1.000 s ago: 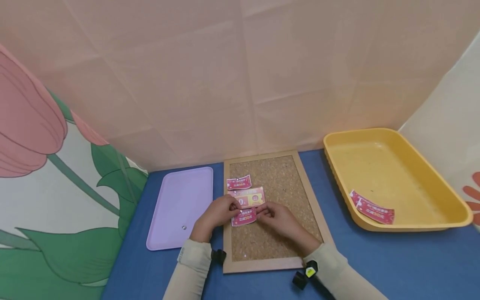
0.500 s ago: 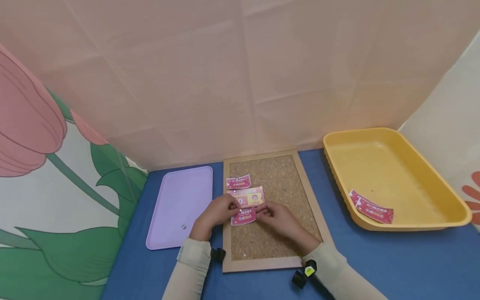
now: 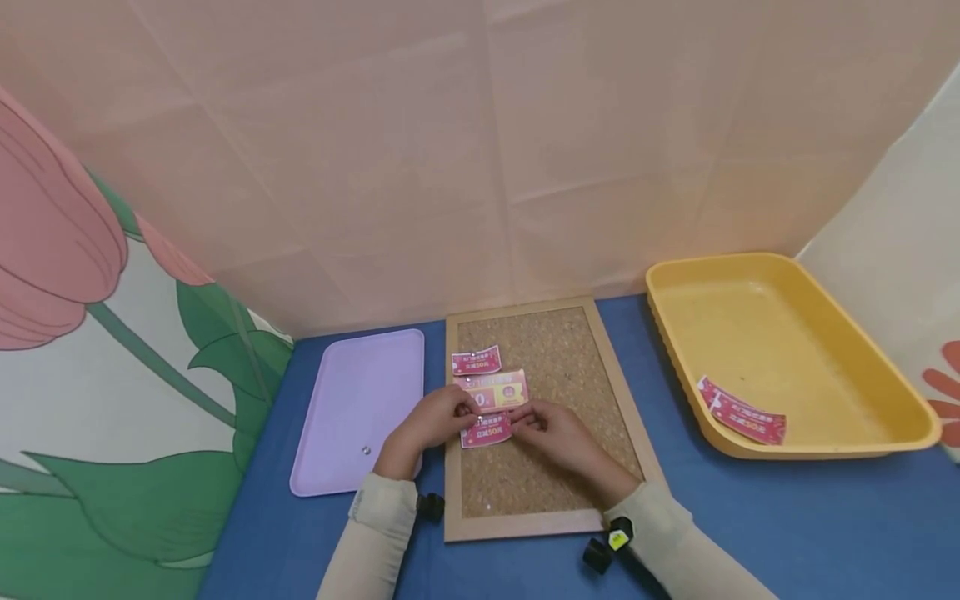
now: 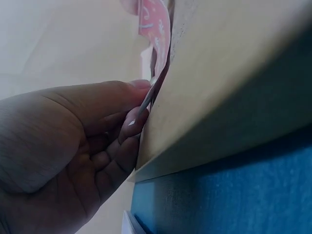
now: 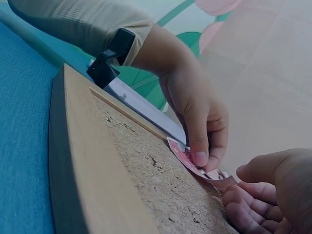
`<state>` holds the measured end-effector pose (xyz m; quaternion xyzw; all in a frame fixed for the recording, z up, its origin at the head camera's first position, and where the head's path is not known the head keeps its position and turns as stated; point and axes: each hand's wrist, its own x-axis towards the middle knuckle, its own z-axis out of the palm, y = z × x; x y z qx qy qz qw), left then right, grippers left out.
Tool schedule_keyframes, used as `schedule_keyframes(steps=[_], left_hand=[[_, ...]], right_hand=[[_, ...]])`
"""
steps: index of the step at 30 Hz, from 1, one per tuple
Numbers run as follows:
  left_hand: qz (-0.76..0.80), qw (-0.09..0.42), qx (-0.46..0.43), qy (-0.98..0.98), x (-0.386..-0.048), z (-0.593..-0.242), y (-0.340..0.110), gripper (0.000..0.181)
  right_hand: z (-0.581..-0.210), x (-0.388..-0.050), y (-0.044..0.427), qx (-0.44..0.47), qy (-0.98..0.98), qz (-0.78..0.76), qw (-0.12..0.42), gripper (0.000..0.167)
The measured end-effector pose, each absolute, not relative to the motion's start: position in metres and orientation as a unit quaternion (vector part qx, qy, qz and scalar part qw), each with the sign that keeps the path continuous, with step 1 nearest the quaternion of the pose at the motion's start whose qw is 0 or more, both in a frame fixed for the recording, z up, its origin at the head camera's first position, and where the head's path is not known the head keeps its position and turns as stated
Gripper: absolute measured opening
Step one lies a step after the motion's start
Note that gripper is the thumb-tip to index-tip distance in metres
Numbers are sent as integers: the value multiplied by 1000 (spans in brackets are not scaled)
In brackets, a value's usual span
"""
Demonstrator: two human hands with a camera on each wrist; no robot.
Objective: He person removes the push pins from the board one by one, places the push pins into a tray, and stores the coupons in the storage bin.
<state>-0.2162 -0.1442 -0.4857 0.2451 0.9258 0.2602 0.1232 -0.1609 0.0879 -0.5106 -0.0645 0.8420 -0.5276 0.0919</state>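
The lowest pink coupon (image 3: pixel 487 431) lies on the left part of a wood-framed cork board (image 3: pixel 555 467). My left hand (image 3: pixel 435 419) pinches its left edge between thumb and curled fingers, clearest in the left wrist view. A small shiny spot shows by that thumb tip, too small to name. At the coupon's right end my right hand (image 3: pixel 558 437) holds the corner with thumb and fingertips; the right wrist view shows this end lifted off the cork. Just above lie a yellow-and-pink coupon (image 3: pixel 504 392) and another pink coupon (image 3: pixel 476 361), each with a small pin-like dot.
Left of the board is a lilac tray (image 3: pixel 360 383) with one small shiny piece (image 3: pixel 366 450) on it. A deep yellow tray (image 3: pixel 795 333) stands on the right, with a pink coupon (image 3: pixel 742 412) inside. Blue cloth (image 3: pixel 525 571) covers the table, against a draped backdrop.
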Motion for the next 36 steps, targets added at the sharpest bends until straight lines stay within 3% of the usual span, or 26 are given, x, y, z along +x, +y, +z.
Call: schedule_keyframes(steps=[7,22,36], left_hand=[[278,133,248,918,-214,-486,-152,8],[271,86,267,921,-210,-487,-152,6],[256,84,259,927,-213,-491,-146,6]], right_hand=[[-512,-160,85,-69,839,-533,89,12],[-510,-162,84,-89,842,-525,87,10],[-512,-161,87,-88,845,-520,89,11]])
